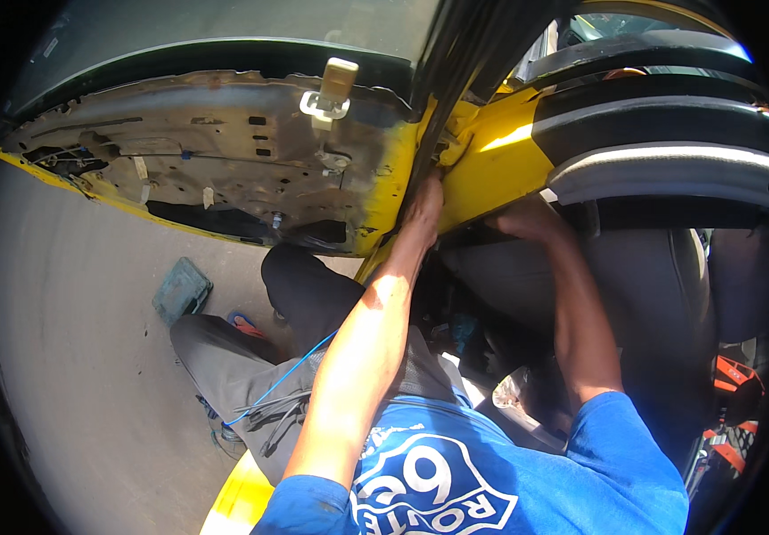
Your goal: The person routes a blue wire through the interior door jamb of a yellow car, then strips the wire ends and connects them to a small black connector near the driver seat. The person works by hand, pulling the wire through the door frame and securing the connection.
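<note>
Head view: both hands up at yellow pillar, right of upper centre

Left hand [428, 203] sits at the left edge of the yellow pillar [496, 169], by the black strip [426, 150] running toward the top of frame. Right hand [522, 219] is at the pillar's lower edge, farther right, knuckles bent. Left fingertips hidden at the strip, right ones in shadow; can't tell if either grips or just rests.

Footwell area below the hands is dark, parts hard to make out. Orange item [736, 373] at right rim is partly cut off.

Door shell [224, 156], upper left, has its inner metal exposed; cables show in the opening at its left end. Green case [182, 290] on the ground, left of centre; contents can't be seen.
</note>
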A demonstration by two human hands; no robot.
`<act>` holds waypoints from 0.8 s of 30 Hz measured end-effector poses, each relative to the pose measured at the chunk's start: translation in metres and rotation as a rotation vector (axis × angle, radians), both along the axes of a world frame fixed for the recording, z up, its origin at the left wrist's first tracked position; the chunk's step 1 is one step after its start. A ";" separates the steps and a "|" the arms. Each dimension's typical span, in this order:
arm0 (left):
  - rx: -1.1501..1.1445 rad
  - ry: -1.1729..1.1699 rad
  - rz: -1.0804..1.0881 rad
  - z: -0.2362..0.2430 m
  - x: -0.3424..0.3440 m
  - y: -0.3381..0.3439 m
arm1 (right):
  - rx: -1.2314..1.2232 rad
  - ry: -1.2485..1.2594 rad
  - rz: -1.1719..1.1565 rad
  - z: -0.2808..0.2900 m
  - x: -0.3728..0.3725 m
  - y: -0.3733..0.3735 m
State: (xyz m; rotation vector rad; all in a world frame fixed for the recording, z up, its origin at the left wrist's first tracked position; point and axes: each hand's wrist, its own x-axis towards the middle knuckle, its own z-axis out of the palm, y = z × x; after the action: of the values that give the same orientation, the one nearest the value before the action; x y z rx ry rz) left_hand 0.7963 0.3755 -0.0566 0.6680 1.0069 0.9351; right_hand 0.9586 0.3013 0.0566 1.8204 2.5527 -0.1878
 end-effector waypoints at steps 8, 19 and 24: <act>-0.112 -0.154 -0.075 0.017 -0.013 0.004 | -0.111 0.164 -0.183 0.000 -0.003 0.014; 0.003 -0.095 -0.186 0.019 -0.023 0.002 | -0.345 0.630 -0.490 0.028 -0.017 -0.004; 0.060 0.056 -0.207 0.027 -0.023 0.002 | -0.457 1.087 -0.674 0.020 -0.020 -0.005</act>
State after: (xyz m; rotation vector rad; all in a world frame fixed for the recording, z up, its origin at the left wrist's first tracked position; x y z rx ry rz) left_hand 0.7734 0.3771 -0.0294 0.8362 0.9422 0.7710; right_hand 0.9381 0.2964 0.0770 2.6616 1.7335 -2.0124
